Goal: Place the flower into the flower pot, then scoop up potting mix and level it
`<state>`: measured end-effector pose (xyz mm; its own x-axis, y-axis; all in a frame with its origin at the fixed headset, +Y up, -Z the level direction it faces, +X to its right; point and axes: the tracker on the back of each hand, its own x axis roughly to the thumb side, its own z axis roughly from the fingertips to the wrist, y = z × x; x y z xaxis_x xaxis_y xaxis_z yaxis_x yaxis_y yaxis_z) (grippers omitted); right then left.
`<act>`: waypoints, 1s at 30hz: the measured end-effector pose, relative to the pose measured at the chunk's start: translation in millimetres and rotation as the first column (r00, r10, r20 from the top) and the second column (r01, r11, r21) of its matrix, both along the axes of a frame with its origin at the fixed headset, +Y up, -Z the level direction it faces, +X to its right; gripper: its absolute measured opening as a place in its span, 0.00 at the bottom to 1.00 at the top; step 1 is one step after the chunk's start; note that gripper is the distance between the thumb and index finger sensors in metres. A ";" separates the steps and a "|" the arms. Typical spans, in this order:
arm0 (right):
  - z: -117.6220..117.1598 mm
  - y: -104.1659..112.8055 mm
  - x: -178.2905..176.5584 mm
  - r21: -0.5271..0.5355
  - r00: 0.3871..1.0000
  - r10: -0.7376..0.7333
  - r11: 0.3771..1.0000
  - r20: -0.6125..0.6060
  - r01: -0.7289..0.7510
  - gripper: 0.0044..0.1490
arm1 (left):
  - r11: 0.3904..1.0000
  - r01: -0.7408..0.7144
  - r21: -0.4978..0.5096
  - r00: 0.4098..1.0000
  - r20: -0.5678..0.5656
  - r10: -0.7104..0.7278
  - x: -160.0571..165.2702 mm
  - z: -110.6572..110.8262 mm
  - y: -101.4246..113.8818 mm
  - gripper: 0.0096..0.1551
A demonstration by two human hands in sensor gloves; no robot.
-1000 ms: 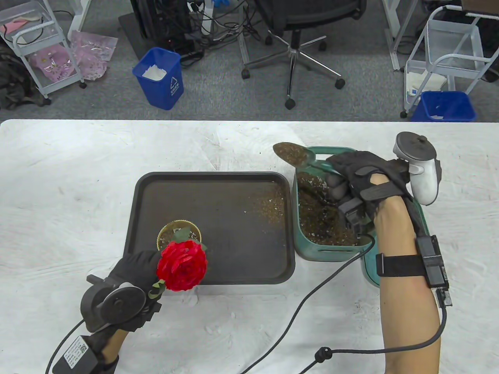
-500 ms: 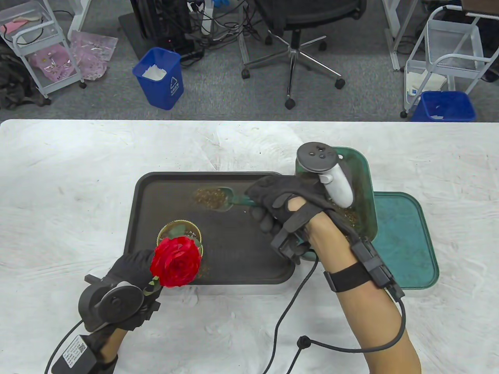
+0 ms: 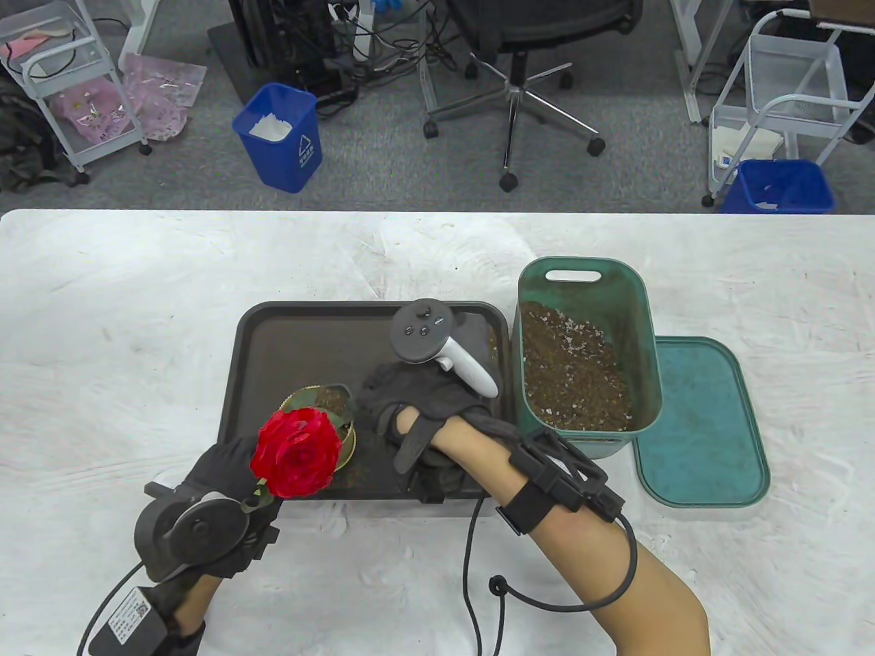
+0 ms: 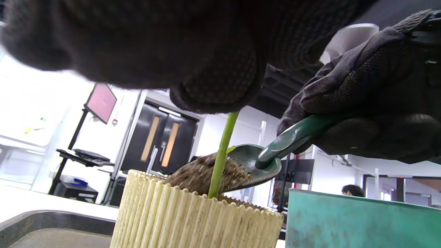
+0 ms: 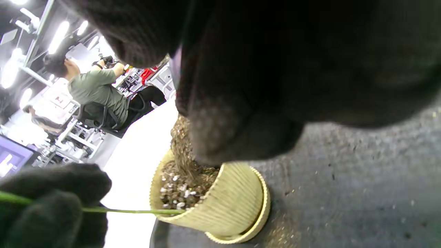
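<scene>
A red flower (image 3: pixel 297 461) stands with its green stem (image 4: pixel 222 155) in the ribbed cream flower pot (image 4: pixel 193 220) at the tray's front left. My left hand (image 3: pixel 229 471) pinches the stem above the pot. My right hand (image 3: pixel 410 410) grips the handle of a green trowel (image 4: pixel 255 165). Its blade (image 3: pixel 333 396) is tipped over the pot's rim. Potting mix (image 5: pixel 182 148) slides off the blade into the pot (image 5: pixel 224 206). In the table view the bloom hides much of the pot (image 3: pixel 345 441).
The pot stands on a dark tray (image 3: pixel 307 328) with mix spilled on it. To the tray's right, a green bin (image 3: pixel 581 273) holds potting mix; its lid (image 3: pixel 704 424) lies beside it. My glove cable (image 3: pixel 478 588) trails over the table's front.
My right hand carried the loaded trowel from above the green bin leftwards across the tray to the pot. The flower and my left hand drifted slightly left.
</scene>
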<state>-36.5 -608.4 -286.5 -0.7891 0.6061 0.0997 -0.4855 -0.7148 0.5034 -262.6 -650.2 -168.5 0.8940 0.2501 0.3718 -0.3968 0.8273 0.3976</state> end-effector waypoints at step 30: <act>9.0 129.4 138.3 0.510 0.865 0.167 0.749 0.473 -0.423 0.31 | 1.000 0.009 0.002 1.000 0.000 -0.009 1.2 0.6 -0.9 0.24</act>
